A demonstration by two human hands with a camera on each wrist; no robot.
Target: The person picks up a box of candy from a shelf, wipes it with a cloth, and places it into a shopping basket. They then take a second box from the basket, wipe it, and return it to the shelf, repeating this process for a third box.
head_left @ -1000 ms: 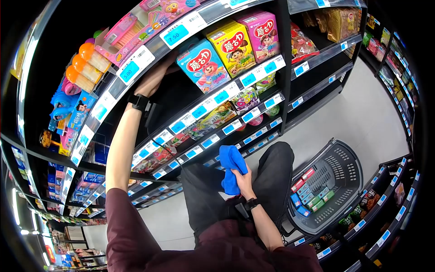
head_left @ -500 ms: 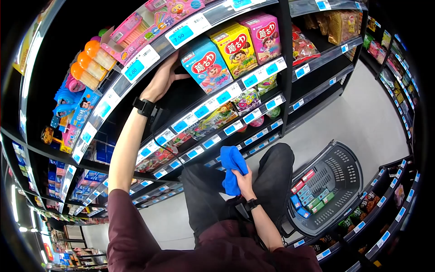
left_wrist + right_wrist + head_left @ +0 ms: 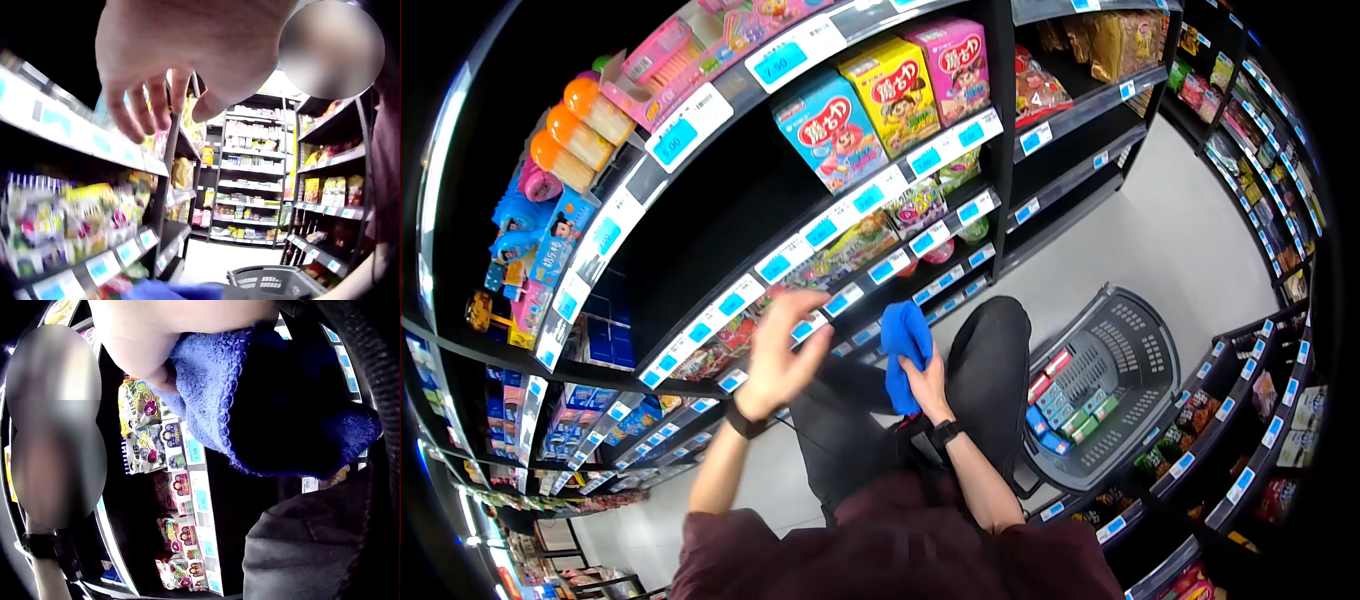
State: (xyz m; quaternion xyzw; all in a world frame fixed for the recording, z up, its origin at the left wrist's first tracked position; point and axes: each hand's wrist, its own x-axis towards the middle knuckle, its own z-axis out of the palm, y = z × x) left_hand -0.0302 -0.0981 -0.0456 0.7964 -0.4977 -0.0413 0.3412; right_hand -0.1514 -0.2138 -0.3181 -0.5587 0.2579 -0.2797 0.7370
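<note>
My left hand (image 3: 782, 358), slightly blurred, is in the air in front of the lower shelf labels, fingers spread and nothing held. The left wrist view shows that hand (image 3: 187, 50) with its fingers hanging loosely. My right hand (image 3: 927, 386) grips a folded blue cloth (image 3: 903, 340) over my lap; the looped terry texture of the cloth (image 3: 206, 394) shows in the right wrist view. Up on the shelf stand a blue box (image 3: 830, 130), a yellow box (image 3: 892, 92) and a pink box (image 3: 953, 70) of snacks, side by side.
Right of my knees a grey basket (image 3: 1145, 400) stands on the floor with several small red, blue and green boxes inside. Orange-capped tubs (image 3: 570, 135) fill the upper left shelf. Price labels (image 3: 820, 232) line the shelf edges. Another shelf row (image 3: 1200, 400) runs along the right.
My left hand has come out of the shelf beside the blue box and moved down toward my lap. My right hand still holds the cloth. The head view has shifted slightly.
</note>
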